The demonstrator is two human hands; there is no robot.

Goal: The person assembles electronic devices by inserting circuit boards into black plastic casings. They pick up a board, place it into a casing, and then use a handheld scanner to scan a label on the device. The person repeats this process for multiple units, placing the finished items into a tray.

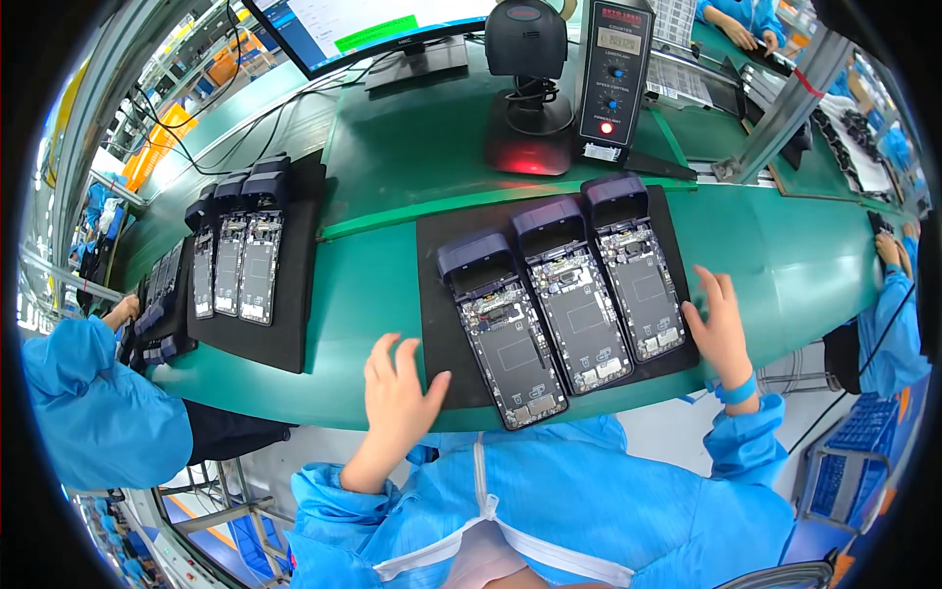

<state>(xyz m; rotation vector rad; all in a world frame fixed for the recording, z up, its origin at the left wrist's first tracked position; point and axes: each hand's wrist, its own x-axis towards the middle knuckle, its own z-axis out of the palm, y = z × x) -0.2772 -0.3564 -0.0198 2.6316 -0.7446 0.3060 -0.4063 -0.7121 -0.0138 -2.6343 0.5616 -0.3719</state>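
Three handheld devices with exposed circuit boards lie side by side, slightly fanned, on a black mat. The left device, middle device and right device each have a thick dark purple head at the far end. To the left of the mat's near part, my left hand hovers with fingers spread, holding nothing. My right hand, a blue band at its wrist, is beside the right device, fingers apart. Its thumb is close to that device's edge; whether it touches, I cannot tell.
Another mat with similar devices lies to the left on the green surface. Behind stand a monitor, a scanner on a stand and a black control box. Co-workers' blue sleeves appear at both sides.
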